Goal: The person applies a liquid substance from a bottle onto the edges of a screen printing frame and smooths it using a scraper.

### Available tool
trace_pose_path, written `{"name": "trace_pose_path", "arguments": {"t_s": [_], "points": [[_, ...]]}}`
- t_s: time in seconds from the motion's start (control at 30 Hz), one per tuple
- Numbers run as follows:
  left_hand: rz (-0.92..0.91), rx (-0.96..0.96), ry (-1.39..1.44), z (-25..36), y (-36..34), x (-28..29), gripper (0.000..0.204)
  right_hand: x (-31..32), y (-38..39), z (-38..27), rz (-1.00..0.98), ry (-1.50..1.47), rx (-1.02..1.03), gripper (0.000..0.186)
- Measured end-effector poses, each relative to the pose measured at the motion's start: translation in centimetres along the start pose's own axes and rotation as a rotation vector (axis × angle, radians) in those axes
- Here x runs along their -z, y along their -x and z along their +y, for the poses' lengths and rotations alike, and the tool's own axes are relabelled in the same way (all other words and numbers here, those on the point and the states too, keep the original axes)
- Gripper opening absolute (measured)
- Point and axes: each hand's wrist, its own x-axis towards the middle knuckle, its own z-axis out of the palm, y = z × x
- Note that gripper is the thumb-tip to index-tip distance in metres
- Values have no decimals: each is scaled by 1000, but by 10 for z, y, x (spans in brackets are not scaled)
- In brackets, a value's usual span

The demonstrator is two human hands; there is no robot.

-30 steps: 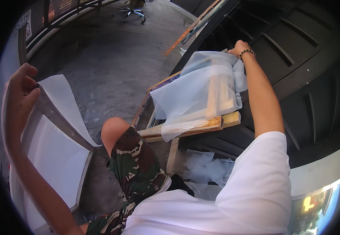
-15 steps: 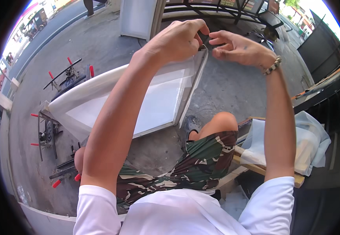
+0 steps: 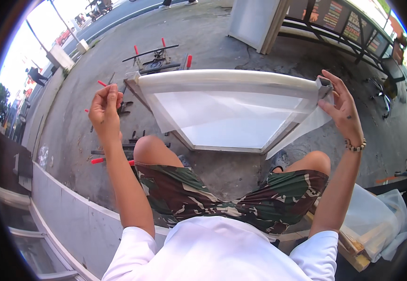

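A pale framed panel [image 3: 241,125] stands between my knees, its upper edge wrapped in a roll of translucent white plastic film [image 3: 222,77] whose loose flap hangs at the right. My right hand [image 3: 346,110], with a beaded bracelet at the wrist, grips the frame's right upper corner, thumb on the near side and fingers behind. My left hand [image 3: 106,112] is raised beyond the frame's left corner, apart from it. Its thumb and fingertips are pinched together; whatever they hold, if anything, is too small to make out.
Metal clamps with red handles [image 3: 156,58] lie on the concrete floor beyond and left of the panel. At right, plastic sheeting [image 3: 377,220] covers wooden strips [image 3: 360,260]. A white box-shaped panel [image 3: 255,23] stands at the back, beside a dark metal rack [image 3: 325,40].
My hands were close together at the frame's far corner. The left has moved far left, while the right now grips the right corner. My view has turned left.
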Motion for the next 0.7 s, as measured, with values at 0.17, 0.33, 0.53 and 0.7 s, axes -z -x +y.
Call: {"name": "trace_pose_path", "arguments": {"t_s": [0.17, 0.33, 0.53, 0.7], "points": [[-306, 275, -58, -35, 25, 23, 53, 3, 5, -4, 3, 89, -21, 68], [-402, 244, -21, -35, 38, 4, 56, 17, 18, -11, 67, 224, -35, 64], [-337, 173, 10, -46, 41, -18, 58, 6, 22, -5, 162, 299, 29, 52], [-174, 136, -15, -80, 22, -15, 63, 10, 22, 2, 266, 238, 64, 33]]}}
